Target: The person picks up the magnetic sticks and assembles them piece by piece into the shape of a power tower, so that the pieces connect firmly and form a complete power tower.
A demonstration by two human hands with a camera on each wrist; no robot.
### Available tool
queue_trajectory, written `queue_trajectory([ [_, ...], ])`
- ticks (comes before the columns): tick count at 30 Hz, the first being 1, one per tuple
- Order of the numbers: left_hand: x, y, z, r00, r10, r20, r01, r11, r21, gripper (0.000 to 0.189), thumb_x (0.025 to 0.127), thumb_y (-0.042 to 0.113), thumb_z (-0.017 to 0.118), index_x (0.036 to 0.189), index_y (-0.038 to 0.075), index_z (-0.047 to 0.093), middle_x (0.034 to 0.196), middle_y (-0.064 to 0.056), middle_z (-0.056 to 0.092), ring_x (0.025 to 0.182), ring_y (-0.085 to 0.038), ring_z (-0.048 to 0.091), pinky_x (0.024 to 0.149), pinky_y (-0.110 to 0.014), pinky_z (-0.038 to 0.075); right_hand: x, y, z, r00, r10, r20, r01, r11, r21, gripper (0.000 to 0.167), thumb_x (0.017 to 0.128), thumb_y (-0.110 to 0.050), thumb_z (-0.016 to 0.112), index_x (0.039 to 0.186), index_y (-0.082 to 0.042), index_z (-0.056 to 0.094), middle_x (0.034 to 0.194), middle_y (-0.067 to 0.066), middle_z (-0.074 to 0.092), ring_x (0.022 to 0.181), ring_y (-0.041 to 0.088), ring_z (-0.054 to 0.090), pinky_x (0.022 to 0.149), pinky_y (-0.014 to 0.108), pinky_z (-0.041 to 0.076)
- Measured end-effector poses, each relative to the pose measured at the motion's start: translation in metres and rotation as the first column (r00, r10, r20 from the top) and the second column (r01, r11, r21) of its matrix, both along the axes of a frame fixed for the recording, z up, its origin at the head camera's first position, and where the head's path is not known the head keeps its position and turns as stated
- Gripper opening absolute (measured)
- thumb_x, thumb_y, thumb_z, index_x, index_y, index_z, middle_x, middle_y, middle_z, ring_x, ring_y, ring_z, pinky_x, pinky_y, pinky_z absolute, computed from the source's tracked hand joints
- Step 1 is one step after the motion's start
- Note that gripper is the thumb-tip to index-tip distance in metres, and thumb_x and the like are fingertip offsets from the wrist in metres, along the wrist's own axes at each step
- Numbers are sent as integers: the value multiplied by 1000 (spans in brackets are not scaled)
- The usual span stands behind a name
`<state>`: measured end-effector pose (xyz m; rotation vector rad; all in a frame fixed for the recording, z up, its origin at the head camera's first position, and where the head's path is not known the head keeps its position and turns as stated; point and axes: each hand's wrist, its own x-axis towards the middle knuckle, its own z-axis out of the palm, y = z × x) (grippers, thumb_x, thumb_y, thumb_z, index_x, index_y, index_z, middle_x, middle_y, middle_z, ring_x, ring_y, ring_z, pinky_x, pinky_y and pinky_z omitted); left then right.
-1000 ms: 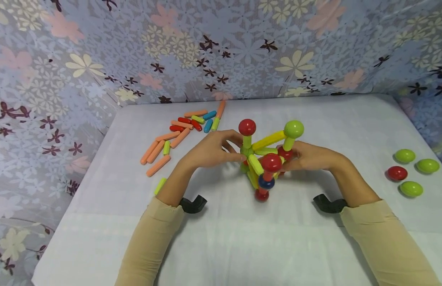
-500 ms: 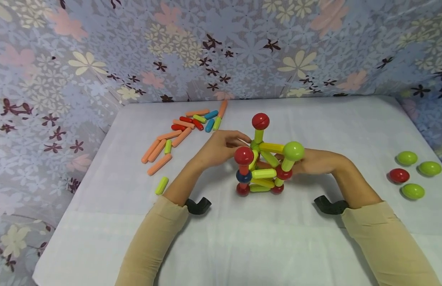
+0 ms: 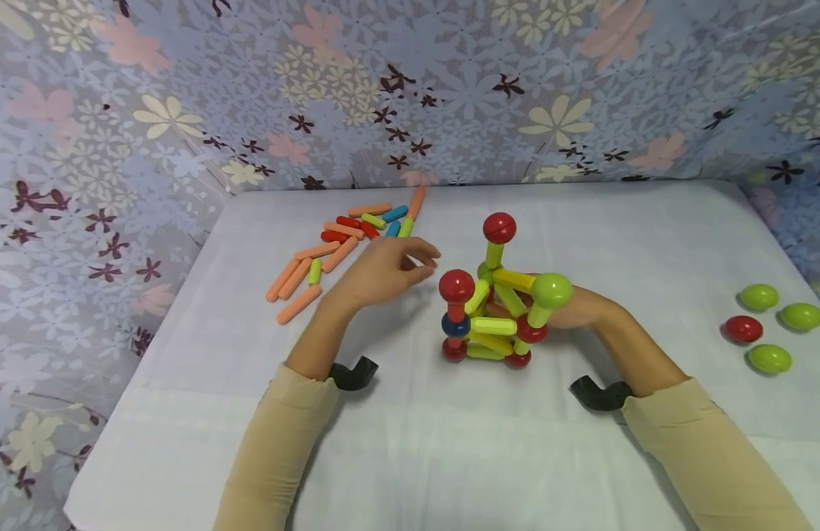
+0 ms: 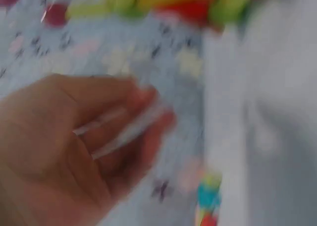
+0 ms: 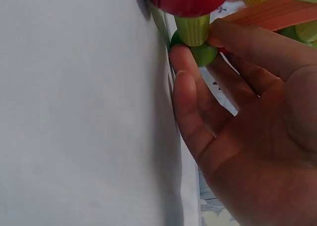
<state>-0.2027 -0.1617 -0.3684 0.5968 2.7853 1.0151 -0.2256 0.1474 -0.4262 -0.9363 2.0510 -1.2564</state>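
A magnetic ball-and-stick structure [image 3: 493, 326] stands on the table, built of green, yellow, orange and red sticks with red, green and dark blue balls. My right hand [image 3: 576, 306] is at its right side, partly hidden behind it in the head view. In the right wrist view, thumb and fingers pinch the structure's lower part at a short green stick [image 5: 192, 30] and a green ball [image 5: 204, 55]. My left hand [image 3: 383, 273] hovers left of the structure, apart from it. Its fingers are loosely bent with nothing between them, blurred in the left wrist view.
Loose sticks [image 3: 294, 279] in orange, red, green and blue lie at the back left, some partly behind the left hand. Several loose balls, green [image 3: 770, 359] and red [image 3: 743, 329], lie at the right. A flowered cloth [image 3: 410, 88] rises behind the table [image 3: 410, 457].
The structure has been turned, bringing the blue-ball post to the front left. My left hand has let go of it and moved left. My right hand has stayed at its right side.
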Motion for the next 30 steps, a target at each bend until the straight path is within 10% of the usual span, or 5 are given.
queue_trajectory([
  [9, 7, -97, -13, 934, 324, -148, -356, 869, -344, 20, 90, 20, 65, 106, 9, 69, 97, -6, 67, 84, -25, 59, 73, -44, 48, -5, -13, -3, 994, 106, 36, -103, 992, -71, 40, 92, -8, 64, 130, -10, 53, 109, 11, 60, 100, 30, 52, 89, 38, 45],
  [17, 30, -131, -26, 924, 379, 46, -312, 818, -484, 29, 88, 24, 68, 112, 9, 62, 100, -8, 64, 83, -27, 56, 69, -44, 46, -6, -6, 1, 994, 90, 64, -87, 995, -46, 37, 93, -12, 64, 128, -12, 54, 107, 10, 60, 98, 29, 52, 89, 42, 45],
  [24, 35, -130, -23, 955, 282, 93, -229, 899, -374, 36, 91, 26, 65, 123, 10, 60, 107, -8, 64, 91, -25, 59, 75, -44, 50, -7, -7, -2, 993, 107, 47, -106, 994, -31, 34, 94, -13, 63, 126, -13, 55, 107, 11, 59, 97, 30, 52, 86, 39, 45],
  [27, 34, -111, -10, 974, 200, 102, -186, 974, -130, 40, 92, 29, 65, 129, 17, 58, 110, -3, 63, 93, -22, 61, 75, -40, 52, -6, -7, -2, 994, 105, 41, -104, 994, -22, 33, 94, -13, 63, 125, -12, 55, 106, 11, 59, 96, 30, 52, 85, 37, 45],
  [30, 34, -77, 12, 982, 125, 144, -152, 968, 198, 43, 90, 27, 69, 132, 20, 58, 115, -1, 61, 99, -20, 60, 81, -40, 51, -4, -6, 0, 995, 93, 44, -92, 996, -20, 32, 93, -13, 63, 124, -8, 56, 105, 11, 59, 96, 30, 52, 86, 36, 45],
])
